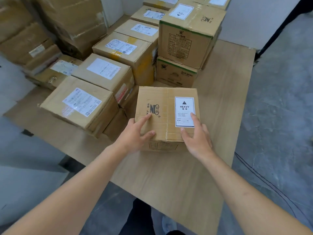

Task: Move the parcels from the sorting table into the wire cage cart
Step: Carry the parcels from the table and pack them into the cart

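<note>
A brown cardboard parcel with a white HEAVY label stands on the wooden sorting table, near its middle. My left hand lies on the parcel's near left top corner, fingers spread and straight, thumb on the top near the front edge. My right hand rests on the near right corner, its fingertips touching the label. Neither hand curls round the box. No wire cage cart is in view.
Several taped parcels with shipping labels are packed in rows to the left and behind. Two green-edged boxes are stacked at the back right. More cartons pile up at far left. Grey concrete floor and a black cable lie to the right.
</note>
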`<action>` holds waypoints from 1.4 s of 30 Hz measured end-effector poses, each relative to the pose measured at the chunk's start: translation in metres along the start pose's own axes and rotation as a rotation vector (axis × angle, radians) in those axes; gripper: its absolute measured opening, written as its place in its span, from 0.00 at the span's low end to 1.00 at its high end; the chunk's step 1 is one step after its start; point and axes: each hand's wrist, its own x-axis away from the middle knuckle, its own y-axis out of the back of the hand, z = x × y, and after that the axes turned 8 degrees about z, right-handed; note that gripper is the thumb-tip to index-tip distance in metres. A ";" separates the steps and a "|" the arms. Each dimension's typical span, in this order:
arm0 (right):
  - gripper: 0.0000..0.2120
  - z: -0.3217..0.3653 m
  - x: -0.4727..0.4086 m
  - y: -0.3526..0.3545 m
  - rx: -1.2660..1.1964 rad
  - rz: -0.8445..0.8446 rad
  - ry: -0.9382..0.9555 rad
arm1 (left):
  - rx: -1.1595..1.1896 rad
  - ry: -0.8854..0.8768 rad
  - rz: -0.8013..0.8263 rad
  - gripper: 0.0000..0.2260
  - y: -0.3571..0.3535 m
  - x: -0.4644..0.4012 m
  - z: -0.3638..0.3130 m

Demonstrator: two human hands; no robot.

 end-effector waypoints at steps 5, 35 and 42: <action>0.34 -0.008 0.048 -0.006 0.055 0.058 0.099 | 0.035 0.055 -0.084 0.32 -0.026 0.072 0.007; 0.33 0.149 0.293 -0.294 0.483 0.540 0.570 | 0.400 0.538 -0.438 0.33 -0.021 0.465 0.260; 0.32 0.200 0.323 -0.369 0.552 0.657 0.764 | 0.505 0.674 -0.586 0.33 -0.013 0.529 0.308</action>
